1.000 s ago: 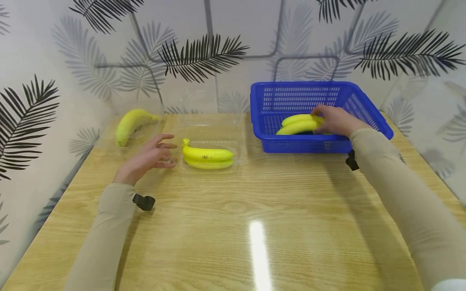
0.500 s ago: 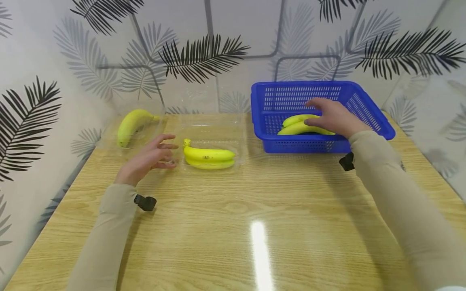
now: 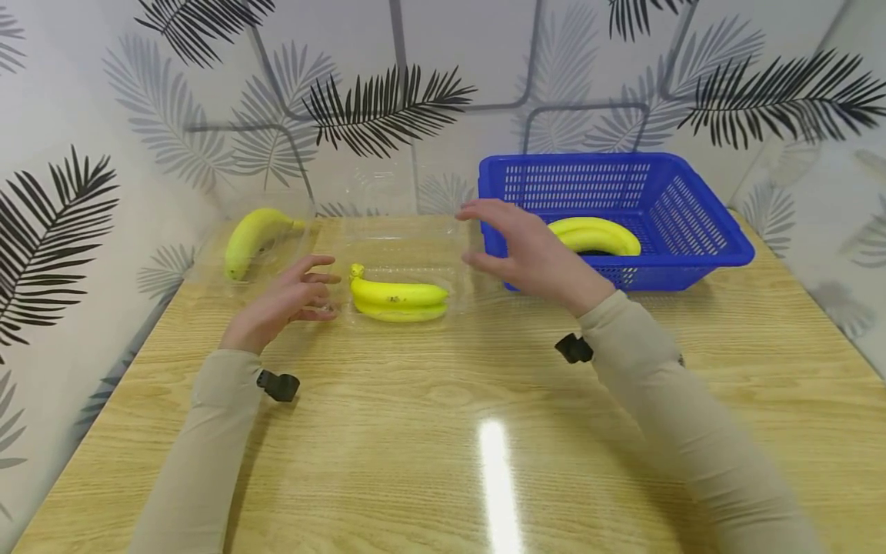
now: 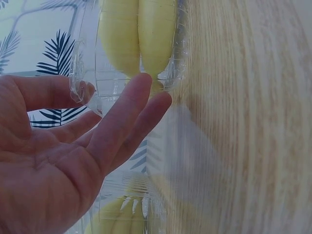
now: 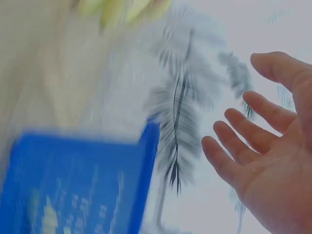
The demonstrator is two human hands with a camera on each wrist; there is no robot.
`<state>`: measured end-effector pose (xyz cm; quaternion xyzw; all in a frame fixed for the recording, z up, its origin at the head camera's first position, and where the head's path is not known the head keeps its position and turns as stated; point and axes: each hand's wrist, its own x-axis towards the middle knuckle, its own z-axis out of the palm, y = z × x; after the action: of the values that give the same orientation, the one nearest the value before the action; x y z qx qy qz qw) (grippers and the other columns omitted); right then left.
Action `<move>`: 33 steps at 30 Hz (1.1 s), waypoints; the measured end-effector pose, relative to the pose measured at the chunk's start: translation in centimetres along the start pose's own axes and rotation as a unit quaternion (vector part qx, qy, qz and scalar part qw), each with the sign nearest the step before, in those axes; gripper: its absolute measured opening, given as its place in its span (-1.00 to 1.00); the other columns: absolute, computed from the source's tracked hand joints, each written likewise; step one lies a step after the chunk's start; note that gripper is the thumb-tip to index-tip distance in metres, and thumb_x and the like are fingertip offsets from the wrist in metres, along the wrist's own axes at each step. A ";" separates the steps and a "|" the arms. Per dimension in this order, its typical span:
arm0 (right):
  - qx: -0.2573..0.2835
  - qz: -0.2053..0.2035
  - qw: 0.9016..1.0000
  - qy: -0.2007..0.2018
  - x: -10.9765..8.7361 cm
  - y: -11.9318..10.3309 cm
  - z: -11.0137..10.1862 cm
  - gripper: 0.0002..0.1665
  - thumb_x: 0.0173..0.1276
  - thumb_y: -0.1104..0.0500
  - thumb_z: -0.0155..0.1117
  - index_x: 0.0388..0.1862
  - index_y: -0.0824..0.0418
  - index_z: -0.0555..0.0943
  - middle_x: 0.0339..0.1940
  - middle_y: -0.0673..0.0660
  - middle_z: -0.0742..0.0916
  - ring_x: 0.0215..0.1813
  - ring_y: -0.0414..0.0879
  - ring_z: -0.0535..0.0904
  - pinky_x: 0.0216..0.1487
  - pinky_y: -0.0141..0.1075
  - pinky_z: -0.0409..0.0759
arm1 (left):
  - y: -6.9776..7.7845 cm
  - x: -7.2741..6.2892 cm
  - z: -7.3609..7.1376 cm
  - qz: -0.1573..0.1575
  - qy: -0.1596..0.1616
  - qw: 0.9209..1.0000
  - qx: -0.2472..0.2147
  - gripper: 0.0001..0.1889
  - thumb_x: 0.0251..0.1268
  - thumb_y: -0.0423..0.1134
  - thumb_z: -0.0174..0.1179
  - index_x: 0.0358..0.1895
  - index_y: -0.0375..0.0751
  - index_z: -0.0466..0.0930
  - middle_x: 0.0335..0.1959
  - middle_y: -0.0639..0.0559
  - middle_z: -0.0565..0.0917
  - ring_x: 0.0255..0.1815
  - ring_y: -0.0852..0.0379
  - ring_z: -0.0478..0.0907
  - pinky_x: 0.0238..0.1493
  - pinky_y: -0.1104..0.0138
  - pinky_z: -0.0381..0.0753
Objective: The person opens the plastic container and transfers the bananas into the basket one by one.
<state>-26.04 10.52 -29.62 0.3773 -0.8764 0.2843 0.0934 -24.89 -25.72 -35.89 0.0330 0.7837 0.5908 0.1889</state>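
My left hand (image 3: 280, 304) is at the left end of an open clear plastic clamshell box (image 3: 404, 329), fingers extended and right at its edge. Inside that box lies a pair of yellow bananas (image 3: 398, 294), stems toward this hand. In the left wrist view one fingertip shows through the box's clear rim, and two fingers overlap the banana stems (image 4: 157, 84). My right hand (image 3: 536, 250) hovers in front of the left end of the blue basket (image 3: 664, 269), fingers spread and nothing held. In the basket lie more bananas (image 3: 601, 233), partly hidden by the hand.
Behind the left hand another clear box (image 3: 201, 269) contains yellow bananas (image 3: 252, 240). A wall with a palm-leaf print (image 3: 388, 108) stands at the back of the wooden table (image 3: 388, 431). The basket sits at the back right.
My right hand first touches the bananas in the basket, then lets go of them, lifts and moves left out of the basket with nothing in it. My left hand stays in place.
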 end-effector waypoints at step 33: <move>0.065 0.101 0.983 -0.137 4.6 -0.2 11.3 -0.56 0.30 0.13 0.39 0.16 0.07 0.60 0.02 0.02 0.71 -0.07 -0.14 0.56 0.03 -0.26 0.53 | -0.3 0.2 -0.1 0.005 0.007 1.000 0.002 -0.31 0.45 -0.43 -0.11 0.58 -0.19 -0.13 0.50 -0.29 0.12 0.23 -0.35 0.39 0.16 0.04 0.57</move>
<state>-28.53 1.24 -37.11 0.3273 -0.8943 0.2939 -0.0816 -25.11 -25.86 -36.15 0.0327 0.7861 0.5904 0.1802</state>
